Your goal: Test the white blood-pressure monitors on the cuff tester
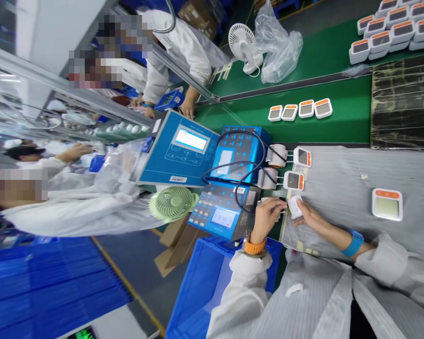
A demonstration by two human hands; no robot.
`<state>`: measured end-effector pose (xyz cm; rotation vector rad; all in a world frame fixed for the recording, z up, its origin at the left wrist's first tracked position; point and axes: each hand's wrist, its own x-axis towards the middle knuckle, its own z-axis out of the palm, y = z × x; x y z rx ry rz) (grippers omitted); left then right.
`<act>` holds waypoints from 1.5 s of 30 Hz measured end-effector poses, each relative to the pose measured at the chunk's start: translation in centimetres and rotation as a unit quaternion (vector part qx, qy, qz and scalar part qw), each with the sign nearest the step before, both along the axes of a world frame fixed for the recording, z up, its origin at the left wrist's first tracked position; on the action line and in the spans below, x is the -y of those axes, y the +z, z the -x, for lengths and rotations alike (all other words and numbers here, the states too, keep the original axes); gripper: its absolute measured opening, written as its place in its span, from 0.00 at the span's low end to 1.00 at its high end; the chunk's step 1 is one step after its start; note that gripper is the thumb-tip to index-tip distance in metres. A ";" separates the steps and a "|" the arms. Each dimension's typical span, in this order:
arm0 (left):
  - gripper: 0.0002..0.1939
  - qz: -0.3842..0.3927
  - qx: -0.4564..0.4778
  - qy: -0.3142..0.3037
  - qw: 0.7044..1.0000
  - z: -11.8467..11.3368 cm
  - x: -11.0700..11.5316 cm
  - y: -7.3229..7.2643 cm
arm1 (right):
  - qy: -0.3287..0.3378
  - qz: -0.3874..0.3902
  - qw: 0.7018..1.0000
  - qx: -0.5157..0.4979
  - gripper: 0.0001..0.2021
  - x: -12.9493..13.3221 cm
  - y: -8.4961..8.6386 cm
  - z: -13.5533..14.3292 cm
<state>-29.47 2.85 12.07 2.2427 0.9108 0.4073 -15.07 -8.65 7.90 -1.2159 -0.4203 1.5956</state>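
Note:
In the head view my right hand (pixel 306 213), with a blue band at the wrist, grips a small white device (pixel 295 207) at the mat's left edge. My left hand (pixel 267 217), wearing an orange watch, is closed in a pinch beside it. What its fingertips hold is too small to make out. Just above, two white devices with orange buttons and small screens, an upper one (pixel 302 157) and a lower one (pixel 294 180), stand joined by short leads to white cylindrical holders (pixel 276 156). Another such device (pixel 387 205) lies apart on the grey mat (pixel 342 188).
Blue instruments with screens (pixel 229 209) and a dark cable stand left of my hands. A blue bin (pixel 201 282) is below. Several finished-looking white units (pixel 306 108) line the green belt (pixel 346 127). A green fan (pixel 173 203) and co-workers' arms are at left.

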 end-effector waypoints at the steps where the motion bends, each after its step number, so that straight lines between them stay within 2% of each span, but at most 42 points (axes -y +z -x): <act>1: 0.08 0.005 0.014 0.001 1.000 0.0 0.0 0.1 | 0.003 -0.003 1.000 -0.004 0.32 -0.3 -0.2 0.3; 7: 0.10 0.029 0.042 0.009 0.999 -0.2 -0.2 0.1 | 0.038 -0.038 0.997 0.052 0.34 -0.7 -0.7 0.1; 12: 0.10 0.063 0.029 -0.005 0.998 -0.2 -0.6 0.7 | 0.074 -0.018 0.995 0.065 0.34 -0.6 0.3 -0.2; 17: 0.15 0.099 0.005 -0.043 0.994 -0.6 -1.5 1.1 | 0.109 -0.013 0.989 0.101 0.33 -1.0 1.2 -0.9; 19: 0.17 0.079 0.002 -0.048 0.996 -0.6 -1.6 1.1 | 0.117 -0.009 0.988 0.100 0.33 -1.0 1.1 -0.9; 23: 0.18 -0.053 -0.001 -0.016 0.998 0.3 -0.9 1.4 | 0.088 0.004 0.992 0.092 0.33 -0.8 0.6 -0.5; 25: 0.15 -0.079 -0.039 -0.034 0.996 1.2 -0.2 1.5 | 0.070 -0.009 0.993 0.096 0.33 -0.7 0.4 -0.2; 28: 0.07 -0.068 -0.100 -0.073 0.990 2.0 0.7 1.4 | 0.067 -0.031 0.992 0.105 0.35 -0.5 0.6 -0.1; 31: 0.04 -0.066 -0.117 -0.043 0.990 2.0 1.1 0.8 | 0.061 -0.042 0.990 0.117 0.36 -0.6 1.1 -0.2; 35: 0.03 -0.061 -0.103 -0.027 0.992 1.6 0.9 0.3 | 0.062 -0.030 0.993 0.094 0.34 -0.7 1.3 -0.2; 41: 0.04 -0.063 -0.065 -0.035 0.995 1.6 0.7 0.3 | 0.047 -0.019 0.996 0.068 0.31 -0.6 0.2 0.1; 45: 0.04 -0.060 -0.069 -0.029 0.995 1.6 0.7 0.2 | 0.047 -0.005 0.997 0.056 0.26 -0.6 0.7 -0.1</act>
